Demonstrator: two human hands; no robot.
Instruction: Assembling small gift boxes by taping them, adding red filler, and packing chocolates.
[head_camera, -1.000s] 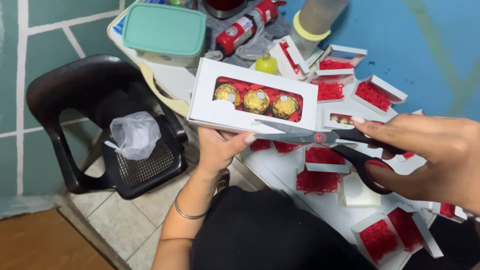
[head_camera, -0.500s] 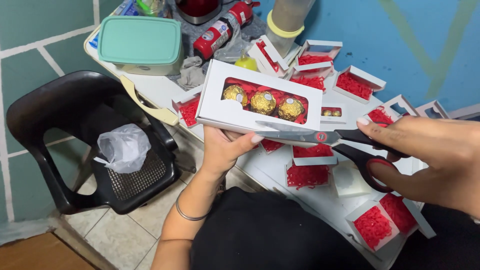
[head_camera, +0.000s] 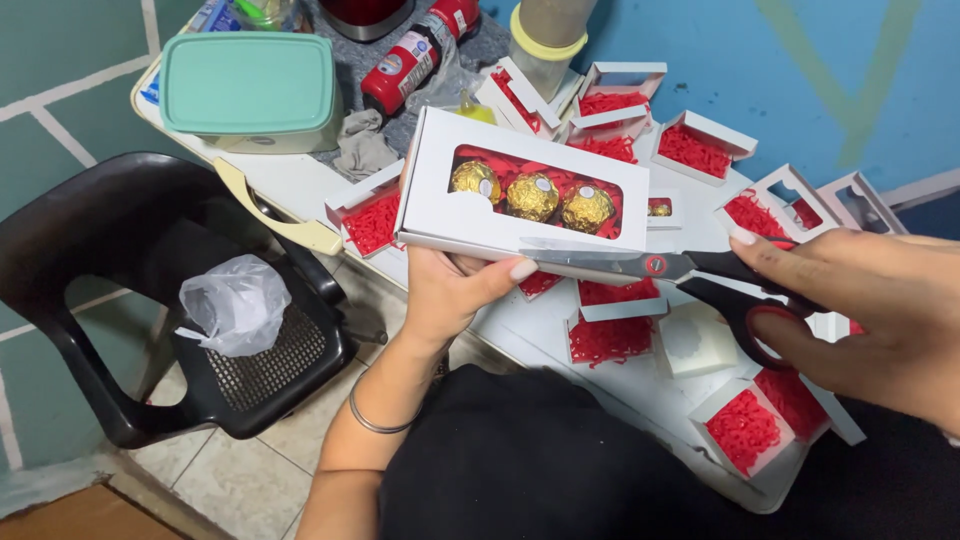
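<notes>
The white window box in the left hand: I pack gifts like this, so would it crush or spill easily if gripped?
The white window box looks like thin card, so probably light and easily dented. The left hand supports it from beneath. Its three gold-wrapped chocolates are round; they might roll if tilted.

Matt white card is seen in the gift box (head_camera: 520, 190), with three chocolates (head_camera: 531, 196) wrapped in glossy gold foil behind its window. Beneath the box, polished metal blades and glossy black plastic handles are shown by the scissors (head_camera: 660, 268). Left of the box, smooth matt plastic is seen in the teal lid (head_camera: 250, 82).
</notes>
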